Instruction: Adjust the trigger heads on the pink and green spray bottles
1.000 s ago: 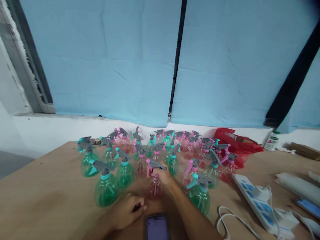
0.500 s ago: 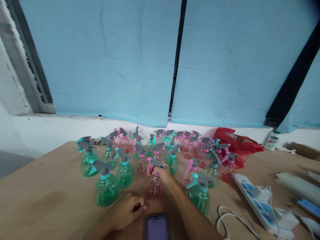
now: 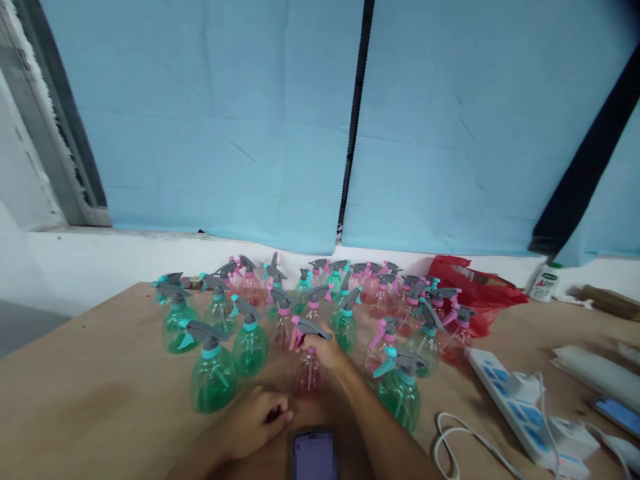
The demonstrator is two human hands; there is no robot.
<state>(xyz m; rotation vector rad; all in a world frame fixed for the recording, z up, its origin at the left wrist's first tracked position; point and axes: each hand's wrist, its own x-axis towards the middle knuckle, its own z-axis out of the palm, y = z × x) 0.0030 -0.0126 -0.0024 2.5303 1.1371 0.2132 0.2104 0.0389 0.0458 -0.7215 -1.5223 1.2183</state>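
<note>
My right hand is wrapped round the neck of a clear pink spray bottle, just under its grey and pink trigger head. That bottle stands upright, or nearly so; whether its base touches the table I cannot tell. Resting on the table to the left, my left hand is loosely curled with nothing visible in it. The nearest bottle to it is a green spray bottle with a turquoise collar. Another green spray bottle stands right of my right forearm.
Several more pink and green spray bottles crowd the table toward the wall. A phone lies at the front. On the right are a power strip with cables, a red plastic bag, a white bottle and another phone.
My right hand and the top of the pink spray bottle have shifted slightly left. My left hand stays in the same place.
</note>
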